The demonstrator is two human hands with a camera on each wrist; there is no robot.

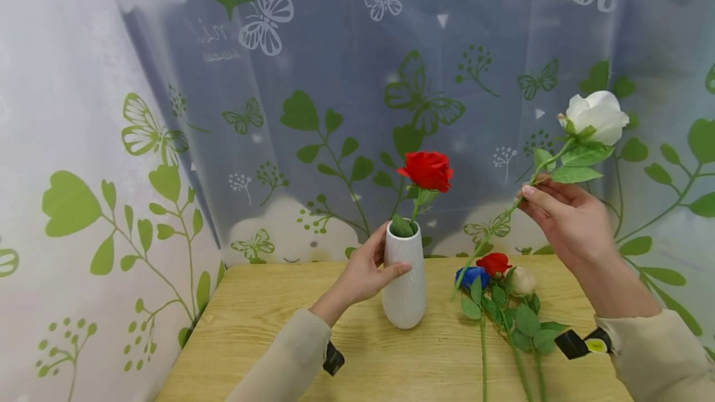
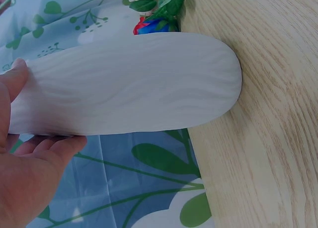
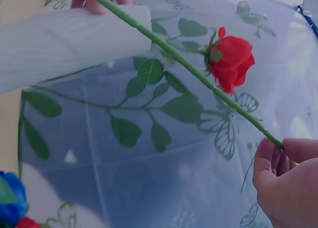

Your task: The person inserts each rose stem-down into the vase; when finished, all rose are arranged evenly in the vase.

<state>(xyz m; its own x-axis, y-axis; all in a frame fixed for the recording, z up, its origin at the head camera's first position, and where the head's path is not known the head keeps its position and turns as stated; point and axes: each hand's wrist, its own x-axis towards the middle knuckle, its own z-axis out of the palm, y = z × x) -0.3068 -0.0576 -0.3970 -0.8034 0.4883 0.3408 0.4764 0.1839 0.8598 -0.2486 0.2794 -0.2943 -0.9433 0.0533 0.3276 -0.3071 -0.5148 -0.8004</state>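
Observation:
A white vase [image 1: 404, 284] stands upright on the wooden table, and my left hand [image 1: 365, 268] grips it around its upper part, thumb across the front. In the left wrist view the thumb and fingers lie on either side of the vase [image 2: 134, 84]. One red rose [image 1: 427, 171] rises out of the vase mouth. To the right, my right hand [image 1: 575, 219] pinches the stem of a white rose [image 1: 598, 118] just below its leaves. That rose is held tilted in the air, its green stem [image 3: 189, 66] slanting down toward the table.
On the wooden table [image 1: 268, 321], right of the vase, lie a blue rose [image 1: 472, 276], another red rose [image 1: 494, 263] and a cream rose [image 1: 522, 281], stems toward the front edge. A patterned curtain [image 1: 329, 36] hangs behind the table.

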